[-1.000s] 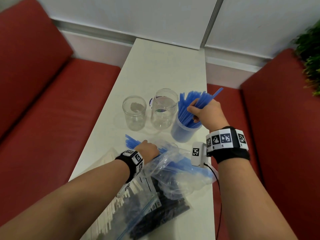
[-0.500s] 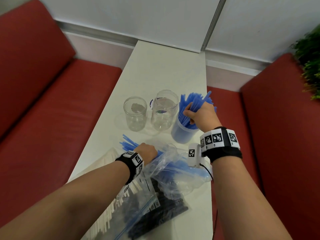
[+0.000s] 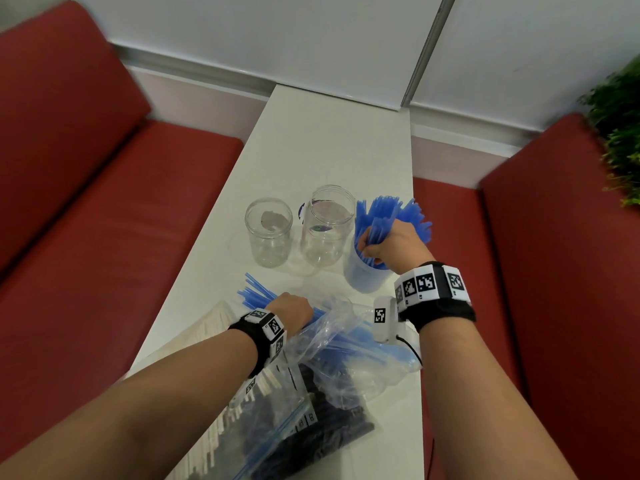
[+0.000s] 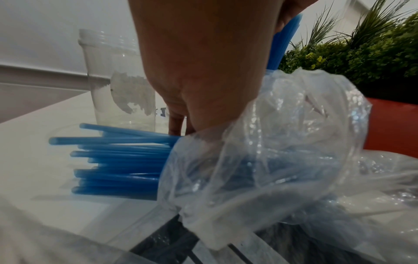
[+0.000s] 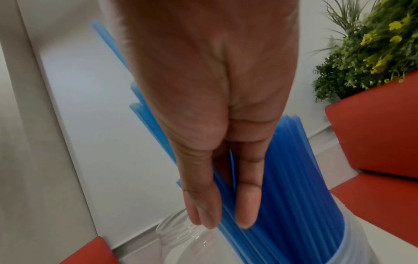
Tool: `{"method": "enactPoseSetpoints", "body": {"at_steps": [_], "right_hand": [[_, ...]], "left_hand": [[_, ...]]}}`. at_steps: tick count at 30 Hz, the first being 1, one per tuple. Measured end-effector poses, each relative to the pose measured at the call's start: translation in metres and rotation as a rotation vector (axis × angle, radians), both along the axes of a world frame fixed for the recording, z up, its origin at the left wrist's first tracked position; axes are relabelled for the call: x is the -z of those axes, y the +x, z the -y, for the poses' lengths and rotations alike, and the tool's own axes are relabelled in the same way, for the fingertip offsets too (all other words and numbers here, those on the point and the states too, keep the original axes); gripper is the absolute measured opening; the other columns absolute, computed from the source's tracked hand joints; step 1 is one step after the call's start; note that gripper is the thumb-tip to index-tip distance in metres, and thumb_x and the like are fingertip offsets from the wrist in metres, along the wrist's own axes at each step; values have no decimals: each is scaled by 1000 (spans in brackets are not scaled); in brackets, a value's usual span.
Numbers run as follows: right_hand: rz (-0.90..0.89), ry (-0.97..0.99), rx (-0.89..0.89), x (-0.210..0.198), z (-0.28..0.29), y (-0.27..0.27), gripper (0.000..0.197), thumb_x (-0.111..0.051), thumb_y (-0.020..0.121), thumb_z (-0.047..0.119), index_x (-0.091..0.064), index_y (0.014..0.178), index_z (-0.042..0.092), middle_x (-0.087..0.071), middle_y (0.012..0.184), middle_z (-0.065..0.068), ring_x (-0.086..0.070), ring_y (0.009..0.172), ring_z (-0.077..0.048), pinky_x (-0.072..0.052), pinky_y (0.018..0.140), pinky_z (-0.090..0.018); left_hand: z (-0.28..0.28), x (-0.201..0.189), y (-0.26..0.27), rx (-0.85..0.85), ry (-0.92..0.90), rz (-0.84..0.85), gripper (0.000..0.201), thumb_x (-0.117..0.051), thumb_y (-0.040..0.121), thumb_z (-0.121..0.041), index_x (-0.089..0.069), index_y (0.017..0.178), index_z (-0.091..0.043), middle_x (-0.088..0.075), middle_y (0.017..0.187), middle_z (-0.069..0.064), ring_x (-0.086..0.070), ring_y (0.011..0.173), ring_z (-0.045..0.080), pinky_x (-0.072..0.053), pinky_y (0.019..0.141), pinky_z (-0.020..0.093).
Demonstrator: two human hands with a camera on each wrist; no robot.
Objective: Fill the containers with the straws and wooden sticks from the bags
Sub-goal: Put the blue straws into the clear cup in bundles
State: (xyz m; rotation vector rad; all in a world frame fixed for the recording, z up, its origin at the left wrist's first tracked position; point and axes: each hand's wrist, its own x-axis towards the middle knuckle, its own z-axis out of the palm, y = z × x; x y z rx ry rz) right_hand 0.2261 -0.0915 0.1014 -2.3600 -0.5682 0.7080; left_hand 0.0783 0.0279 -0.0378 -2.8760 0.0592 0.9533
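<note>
My right hand [image 3: 388, 245] grips a bundle of blue straws [image 3: 384, 213] that stands in the right container [image 3: 363, 280]; in the right wrist view thumb and fingers [image 5: 246, 205] close round the straws [image 5: 294, 169]. Two clear empty jars [image 3: 268, 233] [image 3: 325, 226] stand to its left. My left hand [image 3: 294, 308] holds the mouth of a clear bag [image 3: 346, 344] on the table, with more blue straws [image 3: 254, 294] [image 4: 117, 160] poking out of it to the left. The bag [image 4: 282, 142] hides most of the left fingers.
A zip bag of black sticks [image 3: 311, 431] and a bag of pale wooden sticks [image 3: 204, 344] lie at the near end of the narrow white table [image 3: 329, 143]. Red bench seats [image 3: 104, 220] flank it. A green plant [image 3: 623, 133] stands at the right.
My right hand has swung the straw bundle upright and pushed it lower into the container. The left hand has stayed on the bag.
</note>
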Motion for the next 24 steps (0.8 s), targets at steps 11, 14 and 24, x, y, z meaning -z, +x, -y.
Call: {"method": "enactPoseSetpoints", "body": {"at_steps": [11, 14, 24], "right_hand": [[89, 69, 9, -9, 7, -11, 39, -85, 76, 17, -68, 111, 8, -69, 97, -16, -71, 82, -32, -62, 72, -44], [198, 162, 40, -27, 16, -10, 44, -88, 73, 29, -63, 108, 19, -63, 92, -4, -64, 80, -19, -53, 65, -32], [563, -298, -173, 35, 3, -42, 78, -27, 103, 60, -1, 162, 17, 6, 170, -7, 13, 155, -32, 8, 124, -53]], "left_hand": [[0, -1, -5, -2, -19, 4, 21, -47, 98, -15, -67, 102, -9, -67, 107, 8, -66, 96, 28, -48, 79, 36], [-1, -2, -6, 31, -12, 31, 21, -46, 98, -14, -66, 100, -10, -67, 106, 8, -66, 96, 28, -50, 82, 37], [1, -12, -8, -12, 19, 66, 28, -38, 102, -19, -59, 121, -14, -60, 124, 5, -58, 114, 27, -41, 97, 41]]}}
